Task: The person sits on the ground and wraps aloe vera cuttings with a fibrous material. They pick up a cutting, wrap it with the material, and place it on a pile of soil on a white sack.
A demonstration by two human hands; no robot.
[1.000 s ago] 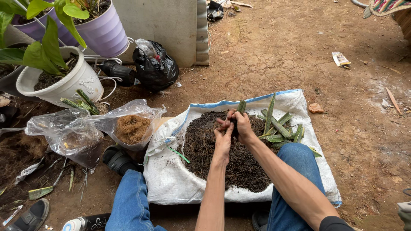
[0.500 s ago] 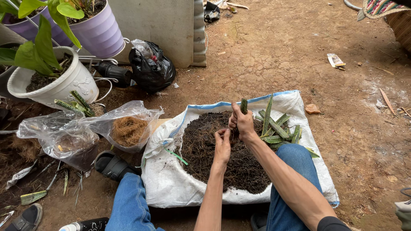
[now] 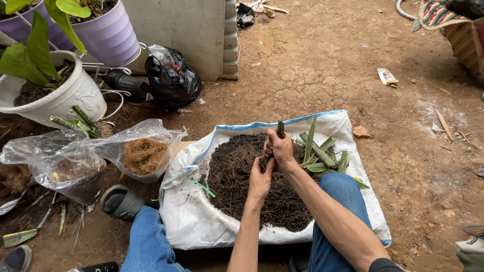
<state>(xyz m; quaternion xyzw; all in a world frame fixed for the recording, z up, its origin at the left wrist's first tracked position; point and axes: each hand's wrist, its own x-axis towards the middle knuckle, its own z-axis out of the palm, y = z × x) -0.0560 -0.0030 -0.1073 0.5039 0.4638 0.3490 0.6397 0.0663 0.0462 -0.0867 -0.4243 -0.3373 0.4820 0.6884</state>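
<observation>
Presently, I report as follows.

Step in hand: I judge that I am working fibrous material around the base of one green leaf cutting, held upright over the sack.

Right hand: clenched around the lower part of the cutting, whose tip stands up above the fist.

Left hand: just below the right, fingers closed on a tuft of the dark fibrous mix; touching the right hand.

Location of the cutting: above the far part of the mix, which lies heaped on a white woven sack spread on the dirt ground.

Stock: a loose bunch of further green cuttings lies on the sack just beside the right hand.

Surroundings: a clear bag of brown coir near the sack's left edge; a white pot and a purple pot beyond it, well apart.

Next move calls for: in my judgement, a steady upright hold by the right hand while the left presses the fibres tight about the base without snapping it.
</observation>
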